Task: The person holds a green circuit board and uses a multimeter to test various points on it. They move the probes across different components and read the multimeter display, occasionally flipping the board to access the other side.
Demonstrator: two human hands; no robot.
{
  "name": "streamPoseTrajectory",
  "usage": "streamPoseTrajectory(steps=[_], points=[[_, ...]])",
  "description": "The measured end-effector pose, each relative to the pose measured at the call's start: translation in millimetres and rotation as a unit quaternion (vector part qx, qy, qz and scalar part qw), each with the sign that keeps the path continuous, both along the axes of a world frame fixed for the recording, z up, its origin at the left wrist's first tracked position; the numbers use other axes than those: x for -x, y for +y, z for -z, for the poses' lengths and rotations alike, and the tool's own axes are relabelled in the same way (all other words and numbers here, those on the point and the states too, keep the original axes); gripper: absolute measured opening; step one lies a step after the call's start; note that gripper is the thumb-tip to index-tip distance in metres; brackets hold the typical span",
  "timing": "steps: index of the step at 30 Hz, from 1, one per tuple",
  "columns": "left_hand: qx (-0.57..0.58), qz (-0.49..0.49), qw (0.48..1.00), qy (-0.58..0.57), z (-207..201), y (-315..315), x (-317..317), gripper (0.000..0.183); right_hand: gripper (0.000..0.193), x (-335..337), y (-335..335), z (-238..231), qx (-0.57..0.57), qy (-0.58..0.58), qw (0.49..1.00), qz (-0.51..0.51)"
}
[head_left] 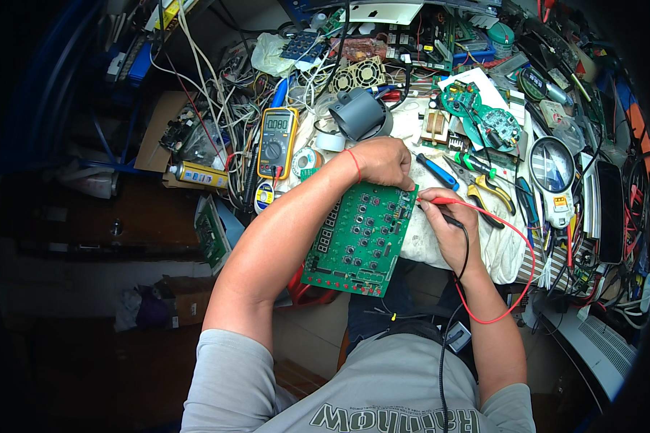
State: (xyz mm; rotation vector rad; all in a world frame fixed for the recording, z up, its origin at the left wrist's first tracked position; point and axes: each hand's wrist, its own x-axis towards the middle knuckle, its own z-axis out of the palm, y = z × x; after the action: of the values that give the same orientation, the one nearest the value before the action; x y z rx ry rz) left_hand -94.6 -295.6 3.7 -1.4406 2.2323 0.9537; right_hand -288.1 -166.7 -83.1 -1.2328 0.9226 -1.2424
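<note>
A green circuit board [372, 249] with many small push buttons, digit displays and a row of red parts hangs over the table's near edge. My left hand [385, 163] is closed at its far edge, thumb and fingers by the far right corner. In my right hand [446, 229] are a red test probe [444, 201] and a black test probe [452, 221], held together. Their tips point at the board's right edge; whether they touch is too small to tell. The yellow multimeter [276, 138] lies left of my left hand, its display lit.
Beyond my hands are a grey cylindrical part [361, 113], a solder spool [307, 159] and round green boards [500, 128]. Pliers [492, 193], a blue-handled tool [438, 172] and a magnifier [552, 164] lie to the right. The red lead [533, 267] loops beside my right forearm.
</note>
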Motion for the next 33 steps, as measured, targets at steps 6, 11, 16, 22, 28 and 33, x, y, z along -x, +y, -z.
streamPoseTrajectory(steps=[6, 11, 16, 22, 28, 33], points=[[-0.004, -0.013, 1.000, -0.013, -2.7, 2.2, 1.3, 0.036, 0.015, 0.4, -0.2, -0.1, 0.000, -0.001, 1.000, -0.002], [0.003, -0.006, 0.999, -0.039, -2.0, 1.2, 3.6, 0.036, 0.015, -0.9, -0.2, 0.7, 0.001, -0.009, 1.000, 0.006], [0.015, 0.005, 1.000, -0.016, 1.7, 0.8, -0.2, 0.035, 0.016, -3.3, -0.9, 1.1, 0.008, -0.018, 1.000, 0.022], [0.008, 0.005, 1.000, -0.012, 1.9, 0.2, -0.8, 0.034, 0.015, 0.4, -0.2, -1.2, -0.006, 0.000, 1.000, -0.002], [-0.008, -0.006, 1.000, -0.027, -0.7, 0.0, 1.2, 0.034, 0.015, -3.5, -0.7, -0.6, 0.008, -0.022, 1.000, 0.021], [-0.007, 0.002, 1.000, -0.006, 0.6, -0.2, -1.1, 0.034, 0.015, -2.9, -0.8, -0.7, 0.011, -0.022, 1.000, 0.019]])
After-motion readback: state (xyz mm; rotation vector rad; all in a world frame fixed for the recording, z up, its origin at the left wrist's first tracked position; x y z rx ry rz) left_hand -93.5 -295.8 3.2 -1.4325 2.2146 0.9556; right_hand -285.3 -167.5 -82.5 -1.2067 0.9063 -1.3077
